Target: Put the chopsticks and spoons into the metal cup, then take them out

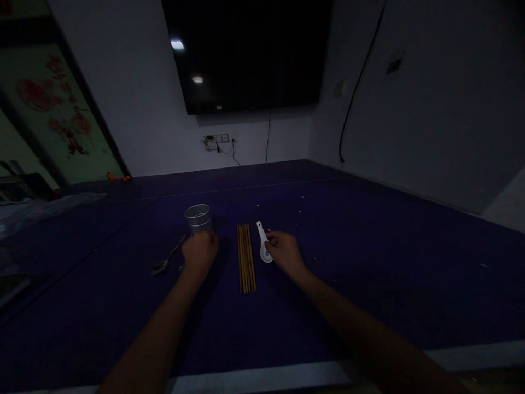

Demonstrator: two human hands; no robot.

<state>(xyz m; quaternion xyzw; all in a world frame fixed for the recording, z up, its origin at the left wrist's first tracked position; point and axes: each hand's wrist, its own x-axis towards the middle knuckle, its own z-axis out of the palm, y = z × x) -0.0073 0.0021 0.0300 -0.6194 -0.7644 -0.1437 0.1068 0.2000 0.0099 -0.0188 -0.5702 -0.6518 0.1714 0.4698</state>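
A white soup spoon (266, 254) with a blue mark in its bowl lies with its handle pointing away from me. My right hand (285, 251) is closed, thumb and fingers pinching the spoon's right side near the neck. To the left, a bundle of several wooden chopsticks (246, 258) lies lengthwise. My left hand (200, 253) is curled into a fist just in front of a silver metal cup (198, 214), hiding its lower part; what the fingers hold, if anything, is hidden. A metal spoon (168, 259) rests left of this hand. A small shiny bit shows beside the left wrist.
Everything lies on a dark blue tabletop (328, 230) with scattered white specks. Crumpled clear plastic (49, 210) is at the far left, near an orange object (118, 178). A large black television (254, 49) hangs on the wall behind, above sockets and cables.
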